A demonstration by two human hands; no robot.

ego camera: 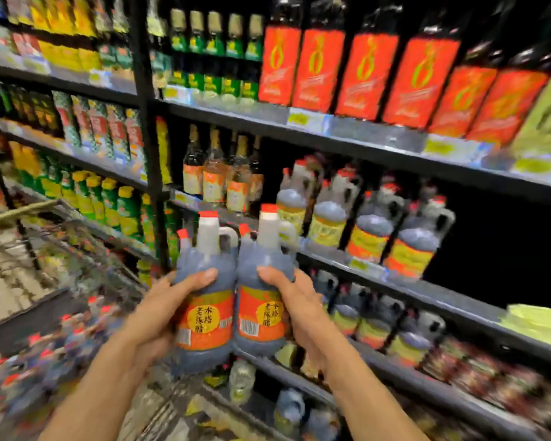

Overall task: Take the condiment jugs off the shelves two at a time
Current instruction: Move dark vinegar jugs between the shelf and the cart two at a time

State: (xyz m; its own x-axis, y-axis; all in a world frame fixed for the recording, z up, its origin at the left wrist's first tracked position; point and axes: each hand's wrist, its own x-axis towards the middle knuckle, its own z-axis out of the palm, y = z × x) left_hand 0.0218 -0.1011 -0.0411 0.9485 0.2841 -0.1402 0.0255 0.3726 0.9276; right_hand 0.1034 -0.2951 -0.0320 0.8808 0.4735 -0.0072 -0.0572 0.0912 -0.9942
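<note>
While two dark jugs are held up side by side in front of the shelves, the head view shows the left hand (172, 300) wrapped round the left jug (204, 300), thumb across its shoulder, and the right hand (299, 305) gripping the right jug (261, 300) the same way, thumb on top and fingers hidden behind. The two jugs touch along their flanks; each has one red cap, one handle at the neck, and one orange label with a yellow patch. Just beyond the right hand and above it, a shelf (395, 278) carries a front row of four matching shelf jugs (369, 237), with more behind that blur together; to their right that shelf is dark. Below the right forearm a lower shelf holds further jugs, too smeared to count. High above both hands stand six tall bottles with red labels (366, 74), and to their left five green-labelled bottles (215, 55). Between those and the hands, four slim amber bottles (223, 173) stand together. Left of the left hand sits a wire cart (45, 218), with red-capped jugs blurred inside it.
</note>
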